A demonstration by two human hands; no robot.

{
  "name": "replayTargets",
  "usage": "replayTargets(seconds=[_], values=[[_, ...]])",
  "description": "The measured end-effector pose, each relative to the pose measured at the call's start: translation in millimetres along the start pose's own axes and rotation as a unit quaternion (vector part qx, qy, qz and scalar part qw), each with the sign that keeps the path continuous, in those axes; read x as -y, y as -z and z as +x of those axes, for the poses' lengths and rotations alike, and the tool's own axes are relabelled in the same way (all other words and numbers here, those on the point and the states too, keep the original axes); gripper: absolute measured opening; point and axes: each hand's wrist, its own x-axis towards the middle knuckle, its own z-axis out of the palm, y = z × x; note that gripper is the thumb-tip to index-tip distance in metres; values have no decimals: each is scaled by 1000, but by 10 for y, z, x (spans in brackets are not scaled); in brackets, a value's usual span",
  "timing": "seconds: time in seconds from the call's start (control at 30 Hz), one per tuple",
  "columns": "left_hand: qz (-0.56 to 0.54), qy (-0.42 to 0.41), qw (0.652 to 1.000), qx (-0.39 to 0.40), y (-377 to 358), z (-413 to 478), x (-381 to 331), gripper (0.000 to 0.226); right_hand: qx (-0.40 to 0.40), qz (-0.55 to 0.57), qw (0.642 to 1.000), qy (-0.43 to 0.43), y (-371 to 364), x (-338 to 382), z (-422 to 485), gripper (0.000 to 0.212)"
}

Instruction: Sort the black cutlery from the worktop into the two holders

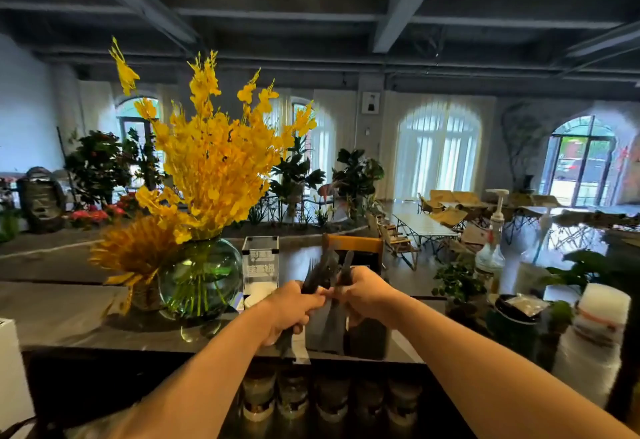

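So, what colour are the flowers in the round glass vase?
The flowers are bright yellow, clearest in the head view.

— What do you have on the cutlery?
— I see a bunch of black forks [316, 274] upright, tines up, gripped in the left hand [294, 307]. One black piece [346, 267] stands beside them in the right hand [363, 294], too blurred to name.
— The holders?
— Just below, side by side: grey holder [325, 331] left, darker holder [369, 336] right.

Two grips [294, 307] [363, 294], two dark holders [323, 331] [369, 334], one glass vase [201, 275], one pump bottle [491, 251]
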Motion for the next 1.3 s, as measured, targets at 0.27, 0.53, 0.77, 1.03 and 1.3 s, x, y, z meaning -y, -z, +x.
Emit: replayTargets(seconds=[0.27,0.53,0.77,1.03,1.3], values=[[-108,-44,992,-52,258,532,-95,33,-171,1,984,51,401,99,673,8],[-144,-55,986,-65,303,971,-136,35,-128,-76,987,54,377,-167,1219,25],[-155,-49,984,-72,319,1204,6,35,-24,-157,987,7,168,-523,1429,27],[-149,-44,983,-99,284,1313,55,39,-169,-112,968,146,154,-432,1386,56],[-119,-29,992,-27,-26,1320,-266,32,-163,120,956,213,181,147,1361,54]])
